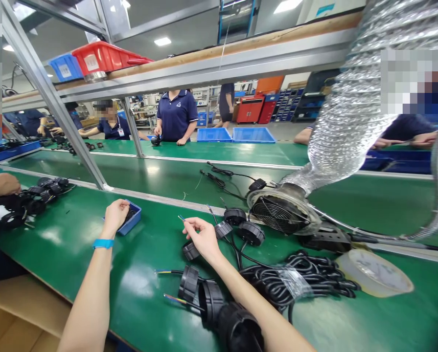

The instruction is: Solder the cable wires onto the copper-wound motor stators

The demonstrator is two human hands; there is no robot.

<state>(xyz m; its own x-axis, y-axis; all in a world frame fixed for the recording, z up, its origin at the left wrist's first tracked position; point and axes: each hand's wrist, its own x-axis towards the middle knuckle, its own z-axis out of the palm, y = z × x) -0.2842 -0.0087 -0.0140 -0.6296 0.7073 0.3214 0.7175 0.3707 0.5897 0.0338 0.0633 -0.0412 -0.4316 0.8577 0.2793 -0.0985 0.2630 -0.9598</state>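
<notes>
My left hand (116, 215), with a blue band on its wrist, is over the near side of a small blue bin (133, 224). Its fingertips are drawn together; whatever they may hold is hidden. Small dark parts (129, 215) lie in the bin. To the right, my right hand (203, 238) pinches a cable end with thin stripped wires (181, 217) pointing up and left. Around that hand are black round threaded caps (251, 233) on black cables. Nearer to me, two more cable ends with coloured wires (172, 298) stick out of black caps (210, 299).
A taped bundle of black cable (295, 278) lies right of my forearm, beside a translucent tub (375, 273). Behind stands a fan (277, 212) under a silver duct (336, 107). A metal post (75, 132) rises on the left. Co-workers stand across the green bench (138, 274) and at left.
</notes>
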